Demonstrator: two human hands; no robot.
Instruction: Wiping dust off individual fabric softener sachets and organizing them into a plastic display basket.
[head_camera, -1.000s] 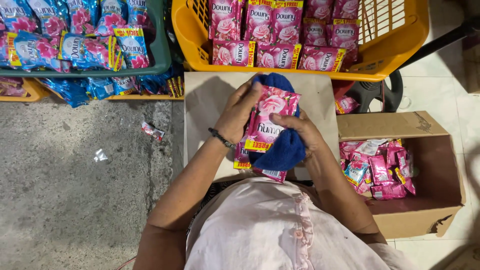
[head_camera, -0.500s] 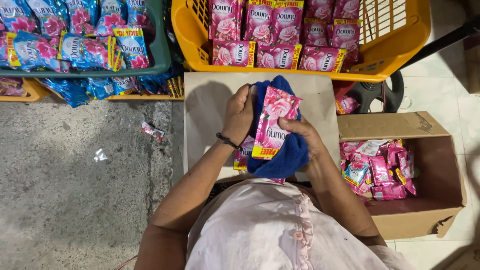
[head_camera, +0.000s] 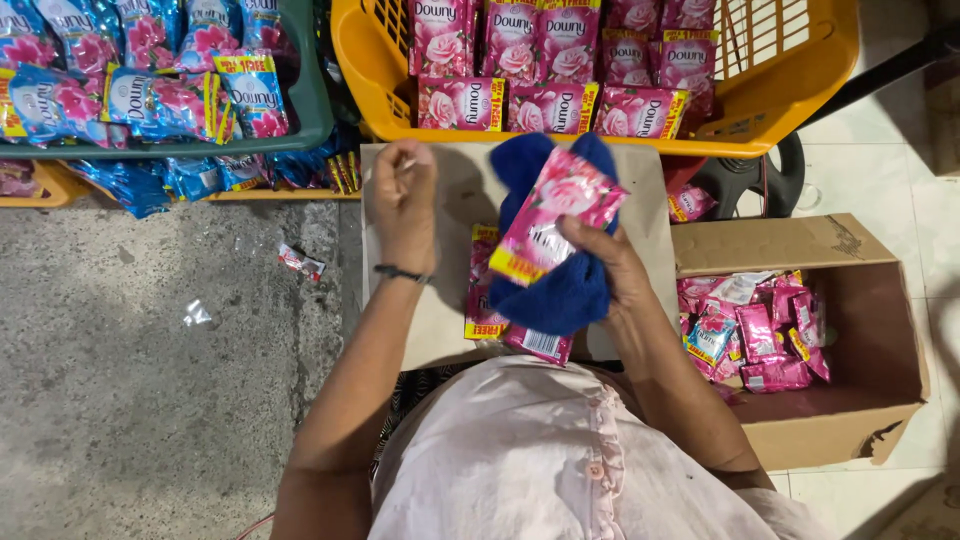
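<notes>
My right hand grips a pink sachet with a flower print against a blue cloth, thumb pressed on the sachet's lower edge. The sachet lies tilted across the cloth, above a cardboard sheet on my lap. My left hand hovers over the sheet's left part, fingers curled shut, a dark band on its wrist. It is apart from the sachet. A few more pink sachets lie flat on the sheet, partly under the cloth.
A yellow basket lined with pink sachets stands ahead. A green basket of blue sachets is at upper left. An open cardboard box holding loose pink sachets sits to the right. Grey concrete floor with scraps lies left.
My left hand has let go of the pink sachet and drawn away to the left. The sachet now tilts in my right hand alone against the cloth.
</notes>
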